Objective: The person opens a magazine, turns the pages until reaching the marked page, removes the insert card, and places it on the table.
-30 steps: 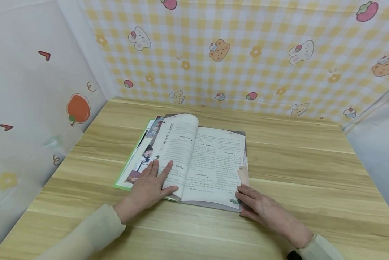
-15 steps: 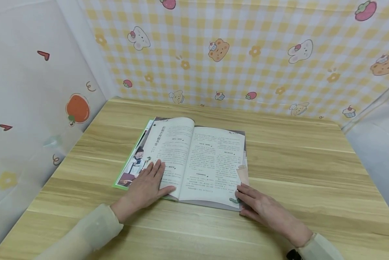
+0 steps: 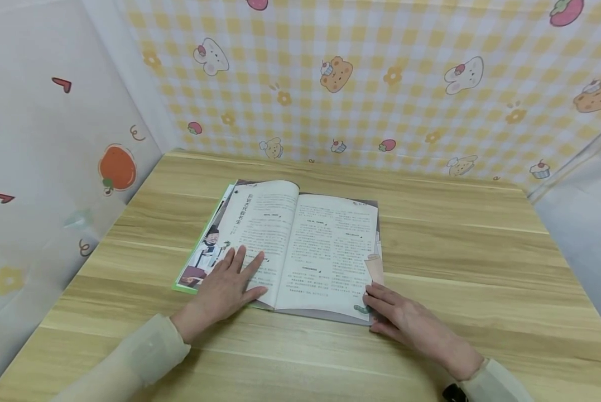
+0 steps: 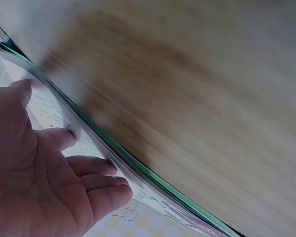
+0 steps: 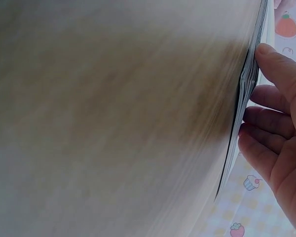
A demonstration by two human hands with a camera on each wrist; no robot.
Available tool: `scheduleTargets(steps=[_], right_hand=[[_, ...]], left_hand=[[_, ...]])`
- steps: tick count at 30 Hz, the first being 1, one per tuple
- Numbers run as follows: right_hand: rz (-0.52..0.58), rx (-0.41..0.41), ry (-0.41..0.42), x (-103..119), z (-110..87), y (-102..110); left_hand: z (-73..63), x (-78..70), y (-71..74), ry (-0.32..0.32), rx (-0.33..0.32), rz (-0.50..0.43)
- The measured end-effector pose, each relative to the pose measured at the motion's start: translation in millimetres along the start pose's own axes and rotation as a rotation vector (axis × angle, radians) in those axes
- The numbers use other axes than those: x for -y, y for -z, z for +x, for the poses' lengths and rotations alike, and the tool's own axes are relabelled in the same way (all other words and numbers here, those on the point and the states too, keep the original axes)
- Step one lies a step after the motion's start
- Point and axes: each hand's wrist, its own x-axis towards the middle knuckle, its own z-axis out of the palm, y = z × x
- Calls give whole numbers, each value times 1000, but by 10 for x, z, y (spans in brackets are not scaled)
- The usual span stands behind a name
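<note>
An open magazine [image 3: 330, 251] lies on the wooden table, printed with text on both pages. Its left page [image 3: 272, 223] curves up near the spine and carries a drawing of a figure in a black hat. On the lower part of that page rests my left hand [image 3: 225, 287], fingers spread; the left wrist view shows its fingertips against the paper. My right hand [image 3: 405, 321] touches the lower right corner of the right page. In the right wrist view, its thumb [image 5: 274, 61] and fingers lie along the stacked page edges.
A green-edged cover [image 3: 184, 289] sticks out under the magazine's left side. The wooden table [image 3: 471, 268] extends around it. Behind stands a yellow checked cloth [image 3: 365, 111], with a white printed cloth [image 3: 39, 139] at the left.
The left page has swung further left and settled over the leaves beneath it. My left hand has shifted slightly left with it. The right hand has stayed at the corner.
</note>
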Motion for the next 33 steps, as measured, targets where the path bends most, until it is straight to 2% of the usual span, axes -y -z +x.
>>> scheduleTargets(steps=[8,18,27,33], right_hand=[[3,-8,9,-12,1,1],[40,5,-9,-37,2,13],[3,-38,31,-66,25,13],[-14,-60,52,-70,32,6]], left_hand=[[5,4,-1,-28,16,-16],[31,-35,-7,-13,70,25],[33,-51,-11,-14,70,62],[24,-51,0,-13,78,51]])
